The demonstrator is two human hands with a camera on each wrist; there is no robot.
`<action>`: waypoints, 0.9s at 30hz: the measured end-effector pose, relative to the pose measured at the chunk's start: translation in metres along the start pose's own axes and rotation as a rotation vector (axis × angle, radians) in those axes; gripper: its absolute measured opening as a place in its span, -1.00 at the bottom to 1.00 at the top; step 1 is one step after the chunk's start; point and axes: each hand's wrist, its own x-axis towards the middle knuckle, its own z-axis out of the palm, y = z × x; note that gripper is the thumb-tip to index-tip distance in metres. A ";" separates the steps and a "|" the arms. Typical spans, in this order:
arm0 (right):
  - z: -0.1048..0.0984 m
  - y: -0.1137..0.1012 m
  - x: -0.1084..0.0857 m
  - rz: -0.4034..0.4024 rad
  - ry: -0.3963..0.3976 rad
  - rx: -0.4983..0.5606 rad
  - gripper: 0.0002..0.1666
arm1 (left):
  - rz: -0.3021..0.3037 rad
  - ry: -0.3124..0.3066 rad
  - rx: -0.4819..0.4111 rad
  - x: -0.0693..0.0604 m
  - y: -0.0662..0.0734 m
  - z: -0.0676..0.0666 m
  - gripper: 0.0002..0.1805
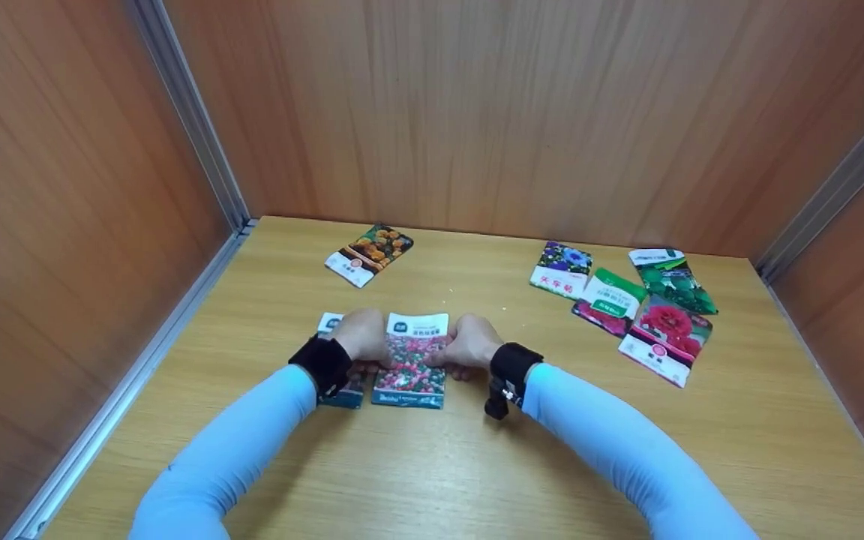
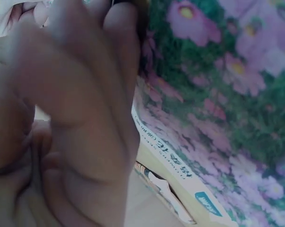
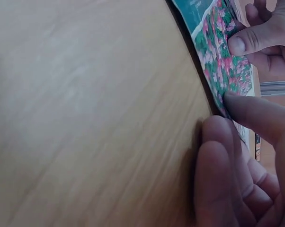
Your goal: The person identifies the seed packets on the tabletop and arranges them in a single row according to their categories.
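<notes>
A seed packet printed with pink flowers lies upright to the view in the middle of the table, its white end away from me. My right hand pinches its right edge; in the right wrist view the thumb lies on the printed face and the fingers are at the edge. My left hand pinches the opposite edge, its thumb on the packet's face. Under and beside the left hand lies a second pink-flower seed packet, partly hidden in the head view. Its large flowers fill the left wrist view's right side.
An orange-flower packet lies at the back left. At the right are a blue-flower packet, a green-and-white packet, a green-leaf packet and a red-flower packet, some overlapping. Wooden panels enclose the table.
</notes>
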 end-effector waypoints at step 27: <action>0.020 -0.001 -0.012 -0.344 0.284 -0.457 -0.61 | 0.037 0.083 0.098 -0.011 0.000 -0.001 -0.63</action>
